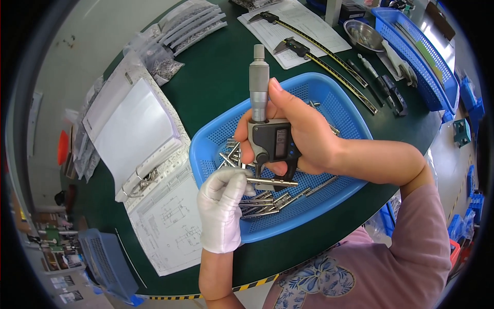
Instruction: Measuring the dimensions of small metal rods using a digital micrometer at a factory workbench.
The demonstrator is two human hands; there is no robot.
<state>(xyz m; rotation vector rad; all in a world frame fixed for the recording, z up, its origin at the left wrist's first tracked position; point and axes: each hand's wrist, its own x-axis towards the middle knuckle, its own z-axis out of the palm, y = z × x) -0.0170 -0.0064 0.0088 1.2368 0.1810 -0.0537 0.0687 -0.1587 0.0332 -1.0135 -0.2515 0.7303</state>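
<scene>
My left hand (221,211), in a white glove, pinches a slim metal shaft (272,181) by its left end, with the rest pointing right. My bare right hand (311,131) is closed around a digital micrometer (259,77), its thimble upward and its small display facing me. The micrometer's measuring gap meets the shaft near its middle; whether both faces touch it I cannot tell. Both hands are over a blue perforated basket (357,121). Inside it lie many similar metal shafts (262,207), partly hidden by my hands.
An open binder (131,126) and a technical drawing (170,219) lie at left, with bags of small parts (193,26) behind. Two digital calipers (339,77) lie beyond the basket. A metal bowl (363,36), a glove (399,59) and a blue tray (411,38) stand back right.
</scene>
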